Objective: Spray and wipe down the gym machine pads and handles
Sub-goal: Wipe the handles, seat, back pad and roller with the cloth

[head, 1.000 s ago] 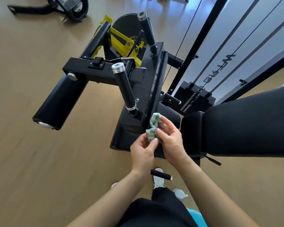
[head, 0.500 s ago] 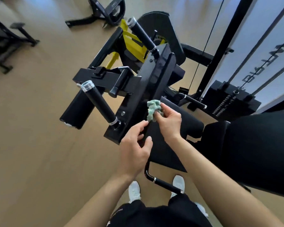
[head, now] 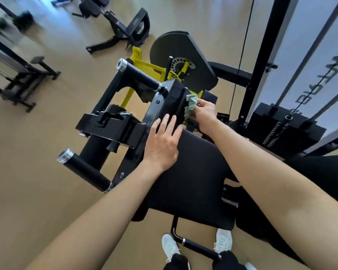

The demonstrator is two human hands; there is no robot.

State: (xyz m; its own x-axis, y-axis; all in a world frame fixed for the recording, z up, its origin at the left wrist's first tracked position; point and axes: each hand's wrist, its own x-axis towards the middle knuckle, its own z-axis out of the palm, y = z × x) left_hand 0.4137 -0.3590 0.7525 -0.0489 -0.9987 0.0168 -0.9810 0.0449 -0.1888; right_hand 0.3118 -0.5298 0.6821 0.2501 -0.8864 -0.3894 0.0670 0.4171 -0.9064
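Note:
A black gym machine with yellow parts stands in front of me. Its flat seat pad (head: 191,178) lies below my arms. My right hand (head: 204,113) grips a crumpled green cloth (head: 191,106) and presses it against the upright black pad (head: 174,106) near its top. My left hand (head: 162,143) lies flat with straight fingers on the lower edge of that upright pad, where it meets the seat. Two black handles with silver caps stick out to the left, one near (head: 84,172) and one far (head: 139,74). No spray bottle is in view.
The weight stack (head: 281,127) and tall black frame with cables rise at the right. A round black cam plate (head: 181,55) sits behind the pad. Other machines (head: 123,22) stand on the tan floor at the back and left. My white shoes (head: 170,247) flank a low handle.
I have stepped closer over the seat. My right hand carried the cloth up along the upright pad. My left hand let go of the cloth, opened and settled flat on the pad.

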